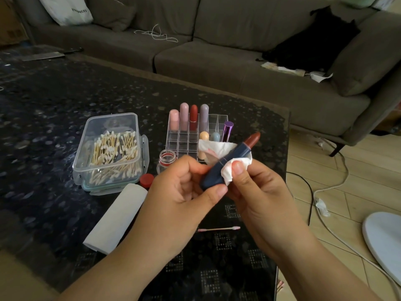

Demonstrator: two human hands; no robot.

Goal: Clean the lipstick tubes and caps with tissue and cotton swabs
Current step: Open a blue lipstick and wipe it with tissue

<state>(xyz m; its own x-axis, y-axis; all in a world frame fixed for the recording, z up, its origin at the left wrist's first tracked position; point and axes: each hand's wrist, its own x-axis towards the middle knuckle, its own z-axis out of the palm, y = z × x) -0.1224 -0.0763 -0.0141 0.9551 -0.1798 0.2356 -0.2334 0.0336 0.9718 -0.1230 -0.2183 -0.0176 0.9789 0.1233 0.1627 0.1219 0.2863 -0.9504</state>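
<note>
My left hand (184, 185) grips the lower end of a dark blue lipstick tube (221, 168) with its brownish-red stick (252, 139) extended, pointing up to the right. My right hand (258, 190) pinches a white tissue (227, 172) against the tube's middle, thumb on top. The tissue shows faint pink smears and spreads behind the tube. A used pink-tipped cotton swab (219, 229) lies on the table below my hands.
A clear organiser (186, 137) holds several capped lipsticks. A plastic box of cotton swabs (112, 148) stands left of it. A small open jar (167, 158), a red lid (147, 179) and a tissue roll (117, 218) lie nearby. The table edge (287, 161) drops off on the right.
</note>
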